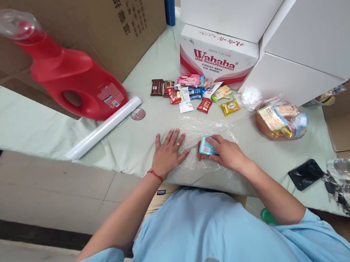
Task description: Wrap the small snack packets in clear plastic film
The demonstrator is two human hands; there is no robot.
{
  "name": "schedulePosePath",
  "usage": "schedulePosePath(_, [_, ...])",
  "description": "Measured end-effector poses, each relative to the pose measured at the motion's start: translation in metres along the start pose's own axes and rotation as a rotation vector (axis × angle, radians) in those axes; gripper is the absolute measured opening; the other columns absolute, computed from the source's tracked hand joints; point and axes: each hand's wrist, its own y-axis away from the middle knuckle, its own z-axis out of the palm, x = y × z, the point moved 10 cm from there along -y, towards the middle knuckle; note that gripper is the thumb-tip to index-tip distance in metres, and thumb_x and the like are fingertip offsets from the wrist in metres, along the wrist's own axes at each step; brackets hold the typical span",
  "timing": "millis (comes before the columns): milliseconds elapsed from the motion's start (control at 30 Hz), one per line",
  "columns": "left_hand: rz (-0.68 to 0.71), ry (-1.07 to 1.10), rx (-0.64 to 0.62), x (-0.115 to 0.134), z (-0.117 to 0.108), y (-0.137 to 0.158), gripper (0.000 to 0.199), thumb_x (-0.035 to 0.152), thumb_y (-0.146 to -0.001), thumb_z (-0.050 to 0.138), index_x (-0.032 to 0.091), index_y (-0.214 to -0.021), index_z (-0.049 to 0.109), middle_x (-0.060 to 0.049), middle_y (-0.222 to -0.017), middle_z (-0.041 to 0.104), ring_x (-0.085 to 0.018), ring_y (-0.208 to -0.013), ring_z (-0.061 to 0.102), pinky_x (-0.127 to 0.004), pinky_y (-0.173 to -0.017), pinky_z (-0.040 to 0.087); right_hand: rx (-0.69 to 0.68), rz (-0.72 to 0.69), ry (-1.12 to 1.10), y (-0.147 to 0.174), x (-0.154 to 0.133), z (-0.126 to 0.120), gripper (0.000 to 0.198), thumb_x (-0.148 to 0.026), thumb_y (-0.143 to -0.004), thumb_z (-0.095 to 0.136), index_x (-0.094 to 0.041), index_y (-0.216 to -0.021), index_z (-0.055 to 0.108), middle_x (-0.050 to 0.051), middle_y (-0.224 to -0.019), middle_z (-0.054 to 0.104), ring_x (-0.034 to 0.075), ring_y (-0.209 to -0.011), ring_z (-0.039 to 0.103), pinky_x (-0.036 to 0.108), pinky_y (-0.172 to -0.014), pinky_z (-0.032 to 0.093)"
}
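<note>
A clear plastic bag or film (219, 127) lies crumpled on the pale green cloth in front of me. My left hand (169, 153) rests flat at its left side, fingers spread and holding nothing. On the film, my right hand (228, 153) grips a blue-and-white snack packet (206, 146). A brown-wrapped snack (199, 152) lies under or against that packet, partly covered by it. Beyond my hands is a loose group of wrapped snacks, among them a red packet (204, 105), a yellow packet (230, 107) and a pink packet (188, 80).
A roll of clear film (107, 129), a round lid (138, 114) and a red jug (81, 81) stand left. Right are a bowl of snacks (265, 130), crumpled plastic (250, 97), a black phone (303, 175), keys (331, 187) and bottles (344, 169). A Wahaha carton (217, 56) stands behind.
</note>
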Motion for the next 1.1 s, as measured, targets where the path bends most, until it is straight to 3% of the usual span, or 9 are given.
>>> schedulePosePath(200, [-0.005, 0.003, 0.011, 0.0, -0.003, 0.001, 0.065, 0.059, -0.106, 0.039, 0.027, -0.162, 0.042, -0.013, -0.172, 0.034, -0.033, -0.16, 0.029, -0.07, -0.128, 0.002, -0.102, -0.05, 0.074, -0.006, -0.011, 0.016, 0.069, -0.027, -0.094, 0.07, -0.027, -0.158, 0.044, 0.014, -0.152, 0.057, 0.032, -0.128, 0.063, 0.035, -0.087, 0.053])
schedulePosePath(400, [0.001, 0.032, 0.021, 0.0, -0.003, 0.001, 0.066, 0.06, -0.105, 0.041, 0.027, -0.162, 0.042, -0.014, -0.172, 0.034, -0.034, -0.16, 0.029, -0.071, -0.128, 0.002, -0.053, -0.049, 0.038, -0.003, -0.004, 0.004, 0.067, -0.024, -0.092, 0.069, -0.028, -0.155, 0.046, 0.011, -0.144, 0.062, 0.028, -0.12, 0.067, 0.031, -0.086, 0.051])
schedulePosePath(533, [-0.002, 0.045, 0.024, -0.001, -0.002, 0.001, 0.065, 0.059, -0.105, 0.041, 0.028, -0.162, 0.041, -0.014, -0.172, 0.034, -0.033, -0.161, 0.028, -0.07, -0.128, 0.0, 0.023, -0.026, 0.035, -0.013, -0.007, -0.006, 0.068, -0.025, -0.093, 0.068, -0.027, -0.157, 0.045, 0.012, -0.147, 0.059, 0.029, -0.121, 0.066, 0.032, -0.087, 0.051])
schedulePosePath(667, [0.005, 0.066, 0.03, -0.001, -0.002, 0.002, 0.064, 0.058, -0.105, 0.041, 0.028, -0.162, 0.041, -0.014, -0.172, 0.034, -0.034, -0.161, 0.028, -0.071, -0.128, -0.001, -0.01, -0.025, 0.053, -0.024, -0.016, 0.006, 0.068, -0.027, -0.093, 0.069, -0.026, -0.157, 0.045, 0.014, -0.149, 0.058, 0.03, -0.123, 0.065, 0.033, -0.087, 0.052])
schedulePosePath(800, [0.004, 0.105, 0.022, -0.002, -0.003, 0.001, 0.066, 0.058, -0.104, 0.043, 0.03, -0.163, 0.039, -0.014, -0.172, 0.034, -0.035, -0.16, 0.031, -0.073, -0.127, -0.002, -0.02, -0.058, -0.009, -0.023, -0.016, 0.01, 0.074, -0.039, -0.093, 0.074, -0.027, -0.159, 0.043, 0.014, -0.159, 0.048, 0.03, -0.128, 0.064, 0.035, -0.094, 0.053])
schedulePosePath(967, [-0.02, 0.114, 0.032, -0.008, -0.008, 0.0, 0.061, 0.053, -0.105, 0.041, 0.03, -0.162, 0.041, -0.013, -0.174, 0.03, -0.034, -0.16, 0.031, -0.072, -0.127, 0.005, -0.035, -0.084, -0.02, -0.019, -0.014, 0.008, 0.066, -0.032, -0.095, 0.072, -0.028, -0.157, 0.048, 0.012, -0.161, 0.048, 0.029, -0.131, 0.063, 0.036, -0.099, 0.053])
schedulePosePath(1100, [-0.086, 0.089, 0.112, -0.017, -0.022, 0.007, 0.058, 0.038, -0.104, 0.044, 0.026, -0.16, 0.044, -0.015, -0.175, 0.026, -0.034, -0.162, 0.026, -0.07, -0.127, 0.013, -0.025, -0.108, -0.009, -0.02, -0.017, 0.009, 0.066, -0.026, -0.095, 0.072, -0.028, -0.156, 0.049, 0.011, -0.163, 0.047, 0.03, -0.134, 0.061, 0.038, -0.101, 0.053])
